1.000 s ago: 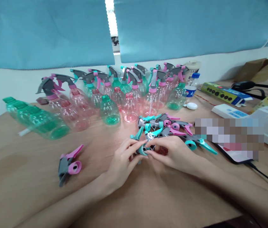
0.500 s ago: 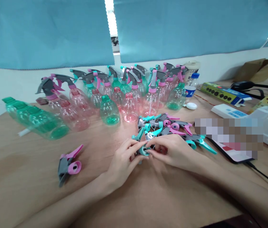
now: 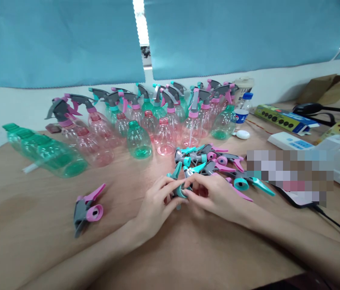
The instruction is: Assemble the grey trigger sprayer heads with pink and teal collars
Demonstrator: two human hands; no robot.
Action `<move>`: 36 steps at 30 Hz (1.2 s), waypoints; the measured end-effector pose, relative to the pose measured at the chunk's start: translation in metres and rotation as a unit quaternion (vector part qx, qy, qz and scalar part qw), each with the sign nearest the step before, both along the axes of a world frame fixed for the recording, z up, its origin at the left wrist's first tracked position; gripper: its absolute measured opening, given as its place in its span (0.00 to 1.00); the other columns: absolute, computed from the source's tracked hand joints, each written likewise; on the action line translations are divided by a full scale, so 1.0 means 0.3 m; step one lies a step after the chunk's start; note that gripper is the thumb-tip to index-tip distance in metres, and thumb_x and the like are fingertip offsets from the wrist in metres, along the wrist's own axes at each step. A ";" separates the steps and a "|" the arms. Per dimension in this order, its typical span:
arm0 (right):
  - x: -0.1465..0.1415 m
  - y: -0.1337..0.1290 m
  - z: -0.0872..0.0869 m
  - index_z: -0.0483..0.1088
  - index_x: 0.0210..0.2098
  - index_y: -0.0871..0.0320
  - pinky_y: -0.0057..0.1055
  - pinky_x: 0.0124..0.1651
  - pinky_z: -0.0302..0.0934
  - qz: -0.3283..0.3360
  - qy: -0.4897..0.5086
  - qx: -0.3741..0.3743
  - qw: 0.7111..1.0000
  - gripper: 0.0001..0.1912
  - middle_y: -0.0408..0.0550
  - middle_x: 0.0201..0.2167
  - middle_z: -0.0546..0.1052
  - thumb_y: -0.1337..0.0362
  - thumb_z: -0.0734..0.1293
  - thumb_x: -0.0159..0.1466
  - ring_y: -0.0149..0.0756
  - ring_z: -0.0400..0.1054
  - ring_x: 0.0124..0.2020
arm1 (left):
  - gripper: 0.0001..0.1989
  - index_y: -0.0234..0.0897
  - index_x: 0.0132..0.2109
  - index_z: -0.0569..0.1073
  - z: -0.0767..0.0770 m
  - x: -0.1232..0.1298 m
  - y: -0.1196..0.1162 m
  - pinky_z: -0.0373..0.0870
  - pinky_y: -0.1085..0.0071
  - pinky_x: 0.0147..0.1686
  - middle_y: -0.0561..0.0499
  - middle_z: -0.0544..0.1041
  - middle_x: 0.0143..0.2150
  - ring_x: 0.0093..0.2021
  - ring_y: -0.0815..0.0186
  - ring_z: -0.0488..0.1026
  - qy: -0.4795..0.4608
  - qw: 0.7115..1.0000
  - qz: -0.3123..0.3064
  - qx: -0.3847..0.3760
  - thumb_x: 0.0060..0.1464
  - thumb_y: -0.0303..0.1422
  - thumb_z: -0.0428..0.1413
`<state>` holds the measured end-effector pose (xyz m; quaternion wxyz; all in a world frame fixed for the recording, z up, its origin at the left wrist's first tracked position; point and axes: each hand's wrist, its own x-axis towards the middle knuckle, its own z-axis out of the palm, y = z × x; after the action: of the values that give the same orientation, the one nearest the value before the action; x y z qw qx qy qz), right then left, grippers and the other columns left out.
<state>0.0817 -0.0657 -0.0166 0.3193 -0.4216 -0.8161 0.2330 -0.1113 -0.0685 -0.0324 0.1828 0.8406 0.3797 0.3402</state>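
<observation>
The left hand and right hand close on a teal spray head at the bench.

Far left, a green bottle lies on its side, with a pink-and-grey trigger head alone on the bench nearer the person. Next, the left hand's grip pinches the teal spray head from one side and the right hand's fingertips press it from the other, the two grips together on it. It sits just in front of a heap of loose trigger heads, which touches the right hand. Behind stand rows of pink and green plastic bottles.
</observation>
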 end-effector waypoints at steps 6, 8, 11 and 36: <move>0.030 0.023 0.005 0.70 0.37 0.57 0.22 0.25 0.53 0.065 0.011 0.007 0.998 0.04 0.37 0.21 0.71 0.66 0.65 0.61 0.24 0.61 0.20 | 0.13 0.40 0.50 0.71 0.001 0.002 0.005 0.71 0.74 0.28 0.50 0.71 0.39 0.28 0.72 0.67 -0.011 1.000 0.010 -0.006 0.58 0.32 0.55; 0.034 0.026 0.003 0.70 0.37 0.57 0.21 0.25 0.53 0.067 0.006 -0.004 0.998 0.05 0.37 0.22 0.71 0.67 0.65 0.60 0.24 0.62 0.21 | 0.13 0.39 0.50 0.72 -0.003 -0.001 0.005 0.71 0.74 0.28 0.50 0.71 0.39 0.29 0.71 0.68 -0.009 1.000 0.009 0.002 0.57 0.31 0.56; 0.032 0.024 0.001 0.69 0.34 0.57 0.22 0.26 0.54 0.059 -0.002 -0.002 0.998 0.03 0.37 0.23 0.72 0.67 0.66 0.59 0.25 0.64 0.22 | 0.13 0.39 0.50 0.71 -0.007 -0.004 0.004 0.71 0.74 0.28 0.50 0.72 0.40 0.29 0.70 0.68 -0.008 1.000 0.001 0.021 0.58 0.29 0.55; 0.008 -0.008 0.020 0.66 0.34 0.59 0.22 0.26 0.53 0.069 0.004 0.021 0.997 0.05 0.39 0.22 0.71 0.65 0.61 0.65 0.25 0.62 0.21 | 0.11 0.38 0.46 0.73 0.017 0.005 -0.003 0.69 0.76 0.26 0.51 0.72 0.37 0.26 0.72 0.67 -0.036 0.998 0.031 -0.035 0.55 0.32 0.57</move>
<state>0.0842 -0.0682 -0.0105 0.3145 -0.3570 -0.8465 0.2388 -0.1096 -0.0694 -0.0274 0.2151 0.8089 0.4103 0.3621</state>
